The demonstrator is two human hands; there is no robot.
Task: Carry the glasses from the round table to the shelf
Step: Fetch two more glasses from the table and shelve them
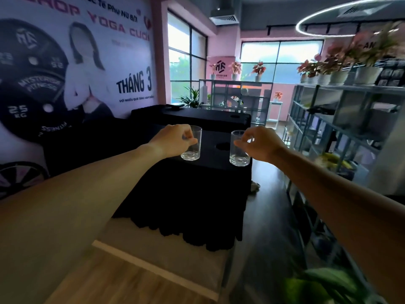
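I hold two clear, empty drinking glasses out in front of me, one in each hand. My left hand (175,140) grips the left glass (192,148) by its side near the rim. My right hand (258,143) grips the right glass (238,153) the same way. Both glasses are upright and in the air, in front of black-draped tables. The metal wire shelf (324,119) runs along the right side, to the right of my right hand. No round table is in view.
Black-draped tables (197,194) stand straight ahead, against a large poster wall (76,62) on the left. Potted pink plants (341,69) line the shelf top. A dark floor aisle (269,216) runs between tables and shelf. A green plant (322,284) sits at lower right.
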